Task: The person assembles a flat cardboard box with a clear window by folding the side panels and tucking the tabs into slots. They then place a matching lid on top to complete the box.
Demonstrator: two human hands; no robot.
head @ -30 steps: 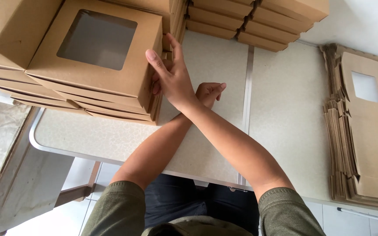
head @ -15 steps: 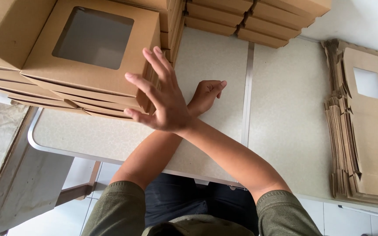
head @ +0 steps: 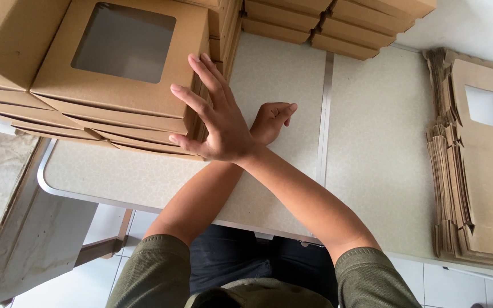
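A pale speckled table (head: 366,148) carries stacked windowed cardboard boxes (head: 115,85) and flat box blanks (head: 480,165).

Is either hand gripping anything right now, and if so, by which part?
Nothing is gripped. The right hand is open, fingers spread against the side of the windowed box stack. The left hand lies crossed beneath it, empty, over the table.

Box: windowed box (head: 115,68), brown cardboard, assembled, square clear window in lid
Pose: flat, lid up
Place: top of a pile of like boxes at the table's left, touching the nearest hand
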